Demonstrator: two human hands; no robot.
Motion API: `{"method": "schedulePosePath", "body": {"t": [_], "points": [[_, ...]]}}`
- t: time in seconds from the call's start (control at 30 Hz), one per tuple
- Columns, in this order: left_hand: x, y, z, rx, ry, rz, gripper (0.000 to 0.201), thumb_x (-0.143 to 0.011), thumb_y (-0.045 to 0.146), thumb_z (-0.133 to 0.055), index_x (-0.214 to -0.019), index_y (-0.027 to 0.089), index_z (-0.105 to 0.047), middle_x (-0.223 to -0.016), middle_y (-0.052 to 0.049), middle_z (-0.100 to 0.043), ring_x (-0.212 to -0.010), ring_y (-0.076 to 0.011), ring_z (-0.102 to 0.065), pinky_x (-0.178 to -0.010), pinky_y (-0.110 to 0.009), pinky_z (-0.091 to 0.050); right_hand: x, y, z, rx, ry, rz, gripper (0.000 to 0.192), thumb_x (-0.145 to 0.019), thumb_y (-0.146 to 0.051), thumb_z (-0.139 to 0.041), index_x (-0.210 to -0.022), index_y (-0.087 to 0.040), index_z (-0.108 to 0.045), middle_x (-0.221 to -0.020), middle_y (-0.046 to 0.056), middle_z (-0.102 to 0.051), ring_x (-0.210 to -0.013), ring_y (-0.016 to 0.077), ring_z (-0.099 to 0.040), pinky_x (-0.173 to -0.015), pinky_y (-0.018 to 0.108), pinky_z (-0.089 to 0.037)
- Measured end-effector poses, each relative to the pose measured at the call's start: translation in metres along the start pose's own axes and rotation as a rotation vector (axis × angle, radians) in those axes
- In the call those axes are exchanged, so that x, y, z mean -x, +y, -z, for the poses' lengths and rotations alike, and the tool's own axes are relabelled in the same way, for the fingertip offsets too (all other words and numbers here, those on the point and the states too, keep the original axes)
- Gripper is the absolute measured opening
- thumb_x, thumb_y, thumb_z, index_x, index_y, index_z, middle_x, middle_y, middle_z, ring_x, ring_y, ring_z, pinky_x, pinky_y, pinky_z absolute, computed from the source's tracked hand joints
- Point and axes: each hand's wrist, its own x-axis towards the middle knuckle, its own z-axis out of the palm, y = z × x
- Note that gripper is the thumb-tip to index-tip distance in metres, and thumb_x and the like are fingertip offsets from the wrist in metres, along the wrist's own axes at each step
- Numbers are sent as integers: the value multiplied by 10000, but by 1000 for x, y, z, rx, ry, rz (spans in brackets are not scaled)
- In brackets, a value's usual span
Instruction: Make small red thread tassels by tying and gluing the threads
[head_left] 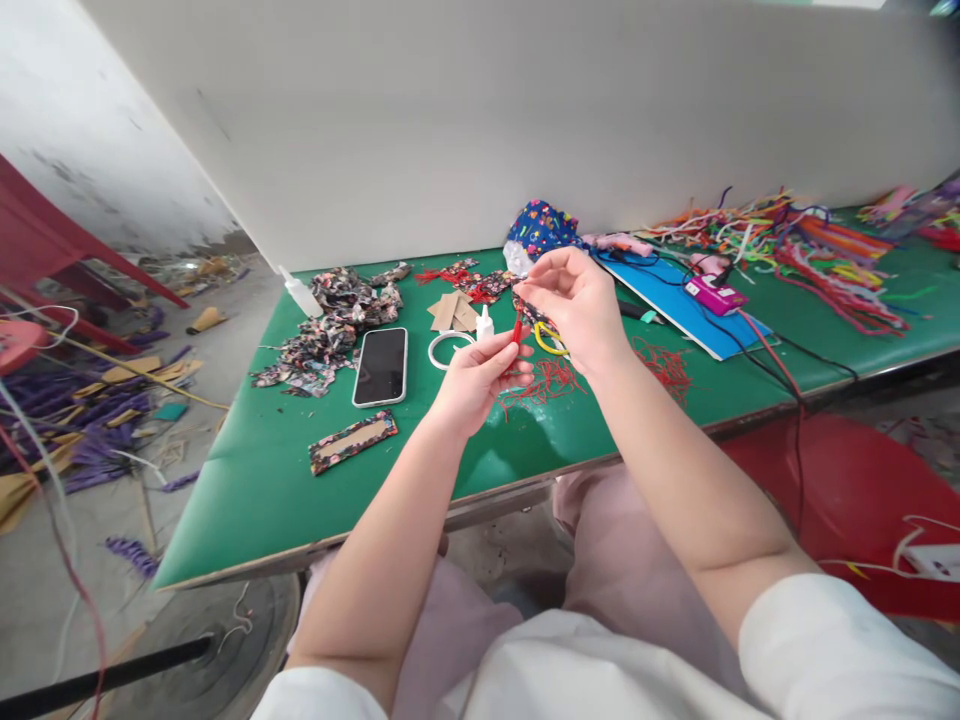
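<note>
Over the middle of the green table, my left hand point(480, 378) is closed around a small red thread bundle point(517, 330), which looks like a tassel and points upward. Just above it, my right hand point(576, 305) has thumb and fingertips pinched together; whatever is between them is too small to make out. Loose red threads point(551, 382) lie on the table beneath the hands. Yellow-handled scissors point(551, 340) are partly hidden behind my right hand. Near my left hand stand a small white bottle point(485, 324) and a white ring point(442, 350). A flower-patterned strip with a cardboard middle point(352, 442) lies at the front left.
A phone point(380, 367) lies left of my hands, beside crumpled patterned fabric point(337, 325) and a white squeeze bottle point(300, 293). Cardboard pieces point(453, 312) sit behind. To the right are a blue board point(667, 300), a purple device point(716, 295) with cables, and colourful cords point(825, 260).
</note>
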Motion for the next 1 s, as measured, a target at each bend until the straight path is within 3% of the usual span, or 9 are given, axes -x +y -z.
{"method": "schedulePosePath", "body": {"t": [0.3,0.47,0.63,0.8,0.87,1.0], "points": [[1,-4,5,-50,43,31,249,-712,187,-674,-954,127,-675,-809,-48,-693,-623,-76,-627,-645,-227,-526,-9,-2,4,37,-21,4,158,-722,-192,-653,-828,-224,-541,-735,-65,-613,-727,97,-626,-750,304,-517],[2,-6,15,-246,41,31,324,-698,240,-693,-1002,132,-673,-875,-78,-711,-782,-146,-664,-810,-315,-507,-10,-3,3,15,-39,9,153,-720,-172,-650,-816,-218,-541,-722,-69,-608,-702,81,-619,-726,275,-508],[1,7,21,-546,225,-239,412,-715,294,-671,-1104,165,-631,-1143,-103,-649,-1108,-210,-570,-971,-358,-415,-6,-1,-1,19,-81,-18,147,-721,-170,-648,-812,-212,-541,-707,-72,-604,-674,72,-610,-695,262,-499],[1,9,14,-509,177,-405,450,-759,319,-635,-1188,200,-572,-1188,-90,-624,-1120,-188,-561,-960,-307,-422,4,4,-10,6,-127,-65,135,-722,-164,-642,-809,-203,-545,-694,-60,-607,-658,81,-602,-665,264,-486],[-1,4,12,-447,130,-386,529,-756,306,-644,-1259,218,-504,-1156,-83,-637,-1079,-183,-583,-929,-298,-442,9,7,-16,-2,-153,-100,136,-723,-168,-636,-815,-204,-542,-693,-60,-607,-642,82,-594,-654,266,-488],[-5,-8,14,-316,57,-372,792,-775,280,-635,-1419,318,-175,-1060,-44,-654,-918,-144,-626,-798,-275,-488,17,11,-25,-42,-188,-162,119,-723,-156,-617,-794,-206,-535,-685,-58,-605,-614,80,-581,-610,249,-492]]}}
